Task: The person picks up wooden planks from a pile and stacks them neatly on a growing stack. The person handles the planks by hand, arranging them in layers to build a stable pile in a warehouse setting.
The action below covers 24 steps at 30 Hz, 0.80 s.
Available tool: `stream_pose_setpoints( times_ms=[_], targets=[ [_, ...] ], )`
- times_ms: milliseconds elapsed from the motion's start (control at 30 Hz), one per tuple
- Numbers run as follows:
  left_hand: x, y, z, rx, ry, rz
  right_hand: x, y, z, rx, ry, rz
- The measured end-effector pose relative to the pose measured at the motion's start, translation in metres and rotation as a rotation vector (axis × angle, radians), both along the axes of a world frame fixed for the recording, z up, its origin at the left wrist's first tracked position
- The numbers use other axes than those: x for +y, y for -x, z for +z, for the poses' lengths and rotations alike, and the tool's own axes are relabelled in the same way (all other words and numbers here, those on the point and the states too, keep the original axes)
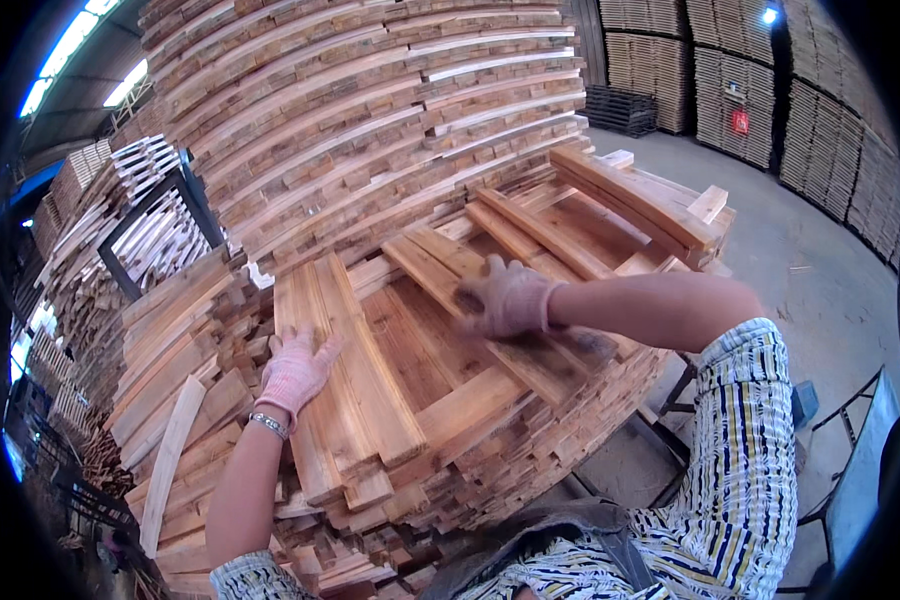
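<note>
My left hand (298, 370), in a pale pink work glove, rests with fingers spread on the left edge of a group of long wooden planks (345, 370) lying side by side. My right hand (510, 300), gloved the same way and a little smeared, is over a middle group of planks (435, 258). Its fingers look apart; whether they press on the wood I cannot tell. The planks lie across crosswise boards (470, 412) on top of a layered wood stack. Further right lie another pair of planks (540, 233) and a thicker pair (630, 200).
A tall wall of layered planks (370, 120) rises right behind the work stack. Loose boards (175, 340) are heaped at the left, beside a dark metal frame (160, 225). At the right are a concrete floor (810, 270), a metal-legged table (860, 470) and stacked timber (735, 100).
</note>
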<state>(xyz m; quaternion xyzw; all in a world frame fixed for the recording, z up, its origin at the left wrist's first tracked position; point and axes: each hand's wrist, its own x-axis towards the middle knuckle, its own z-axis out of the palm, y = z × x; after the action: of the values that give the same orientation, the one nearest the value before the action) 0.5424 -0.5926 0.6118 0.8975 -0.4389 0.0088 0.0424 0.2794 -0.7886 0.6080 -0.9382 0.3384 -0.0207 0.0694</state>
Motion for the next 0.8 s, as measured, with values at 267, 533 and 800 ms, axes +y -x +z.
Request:
stream_pose_setpoints(
  times_ms=[267, 533, 800],
  targets=[
    [0.009, -0.008, -0.007, -0.035, 0.010, -0.001, -0.056, -0.020, 0.014, -0.232, -0.156, 0.090],
    [0.013, -0.013, -0.015, -0.086, -0.064, -0.019, 0.021, -0.049, 0.015, -0.052, -0.211, 0.125],
    [0.006, -0.001, -0.008, -0.110, 0.009, -0.068, 0.038, -0.121, -0.014, -0.167, -0.079, 0.572]
  ],
)
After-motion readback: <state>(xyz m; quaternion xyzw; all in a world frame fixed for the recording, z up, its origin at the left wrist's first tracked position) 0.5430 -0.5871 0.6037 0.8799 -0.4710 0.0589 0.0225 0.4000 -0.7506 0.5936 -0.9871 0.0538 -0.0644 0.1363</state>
